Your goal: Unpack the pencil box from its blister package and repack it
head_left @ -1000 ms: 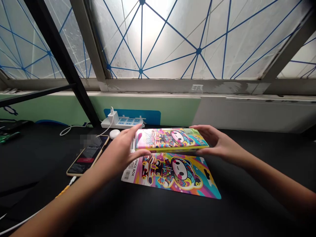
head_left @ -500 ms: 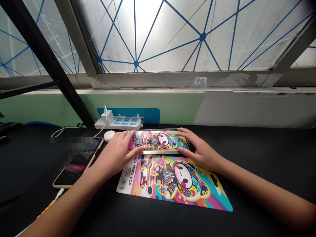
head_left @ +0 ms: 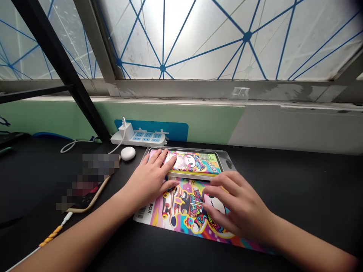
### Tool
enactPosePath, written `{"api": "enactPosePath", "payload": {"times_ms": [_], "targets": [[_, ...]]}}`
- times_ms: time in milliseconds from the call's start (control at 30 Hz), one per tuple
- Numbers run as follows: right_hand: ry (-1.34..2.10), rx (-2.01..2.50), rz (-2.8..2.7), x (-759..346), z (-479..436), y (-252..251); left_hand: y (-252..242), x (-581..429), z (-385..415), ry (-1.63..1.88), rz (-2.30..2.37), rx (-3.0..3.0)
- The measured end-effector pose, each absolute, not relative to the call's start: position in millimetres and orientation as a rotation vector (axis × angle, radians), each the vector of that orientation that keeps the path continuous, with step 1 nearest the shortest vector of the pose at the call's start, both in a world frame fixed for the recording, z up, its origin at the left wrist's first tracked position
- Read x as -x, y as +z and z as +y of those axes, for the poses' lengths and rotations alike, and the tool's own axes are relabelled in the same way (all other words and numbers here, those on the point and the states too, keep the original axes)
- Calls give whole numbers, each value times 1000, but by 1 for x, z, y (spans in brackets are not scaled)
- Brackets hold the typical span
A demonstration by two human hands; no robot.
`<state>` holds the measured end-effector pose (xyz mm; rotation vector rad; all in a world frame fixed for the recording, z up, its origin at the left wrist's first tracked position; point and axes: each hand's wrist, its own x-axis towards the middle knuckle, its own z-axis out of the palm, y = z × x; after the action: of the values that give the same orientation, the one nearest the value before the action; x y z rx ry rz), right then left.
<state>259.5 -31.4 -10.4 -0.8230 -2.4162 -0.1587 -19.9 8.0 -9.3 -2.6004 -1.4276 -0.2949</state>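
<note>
Centre of frame: pencil box (head_left: 195, 162) in clear plastic tray (head_left: 224, 155) on black table (head_left: 300, 181); long axis left to right, printed character's head toward right. Left hand (head_left: 150, 176) spread over box's left end, likely steadying it. Right hand (head_left: 241, 202) loosely bent, holding nothing visible, over backing card (head_left: 181, 207); contact unclear.

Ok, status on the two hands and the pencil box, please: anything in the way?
Left hand spread on box. Right hand over card, contact unclear. Box in clear tray, left end partly covered by left hand.
</note>
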Motion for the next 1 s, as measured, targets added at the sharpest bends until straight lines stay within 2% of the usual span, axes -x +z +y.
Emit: {"api": "enactPosePath", "payload": {"times_ms": [200,400,800,1000], "targets": [[178,1194,-2600,-236,-58,-18,-14,25,14,-255,-1488,2540],[425,1260,-2680,-263,-65,-18,-12,33,15,-285,-1556,2540],[224,1363,-2409,-257,-51,-10,-11,33,17,-371,-1649,2602],[241,1374,-2330,-274,-59,2,1,32,21,-609,-1619,2701]]}}
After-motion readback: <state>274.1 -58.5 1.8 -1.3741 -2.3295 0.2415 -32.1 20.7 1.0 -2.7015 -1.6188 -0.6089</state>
